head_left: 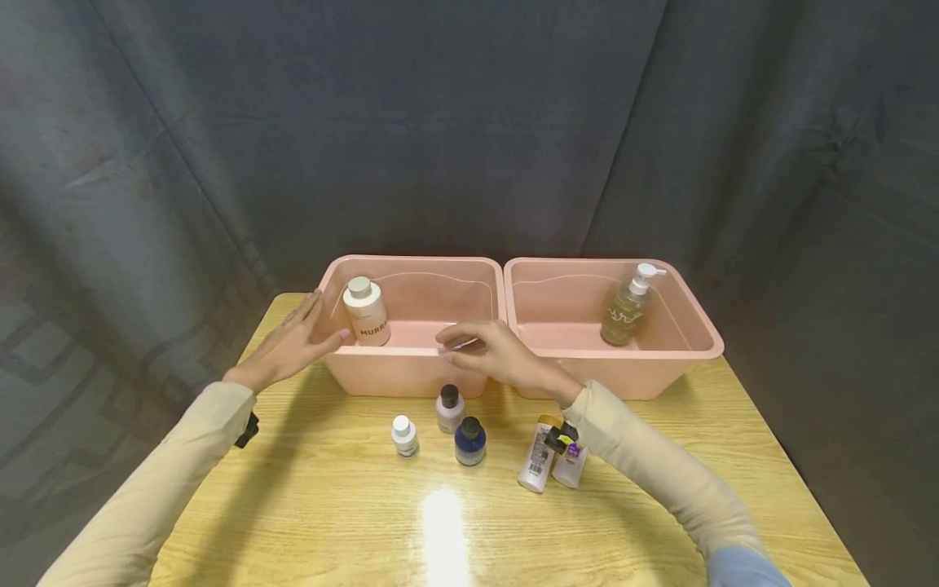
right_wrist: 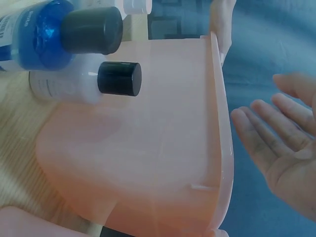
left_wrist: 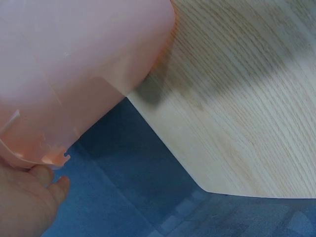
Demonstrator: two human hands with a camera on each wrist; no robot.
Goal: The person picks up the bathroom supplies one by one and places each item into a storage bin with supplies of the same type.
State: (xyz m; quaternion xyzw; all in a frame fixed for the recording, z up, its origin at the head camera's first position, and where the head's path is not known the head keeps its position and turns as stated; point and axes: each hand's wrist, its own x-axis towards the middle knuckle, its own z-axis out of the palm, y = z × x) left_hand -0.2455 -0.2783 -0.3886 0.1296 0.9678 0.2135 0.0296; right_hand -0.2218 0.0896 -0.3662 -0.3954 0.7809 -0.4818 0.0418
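At the left corner of the left pink bin (head_left: 411,375), my left hand (head_left: 289,342) touches the rim with its fingers stretched out. In the left wrist view, fingertips of the left hand (left_wrist: 29,200) show at the bin's edge. My right hand (head_left: 502,355) hovers over the front rim of the same bin, fingers loosely bent. The right wrist view shows that right hand (right_wrist: 289,143) holding nothing, apart from the rim. A white bottle (head_left: 368,316) with a grey cap stands inside the left bin, near its left end.
A clear pump bottle (head_left: 623,316) stands in the right pink bin (head_left: 638,379). Before the bins are a small white bottle (head_left: 404,440), a black-capped pale bottle (head_left: 450,416) and a blue bottle (head_left: 470,447). Two pale containers (head_left: 538,456) lie near the right forearm.
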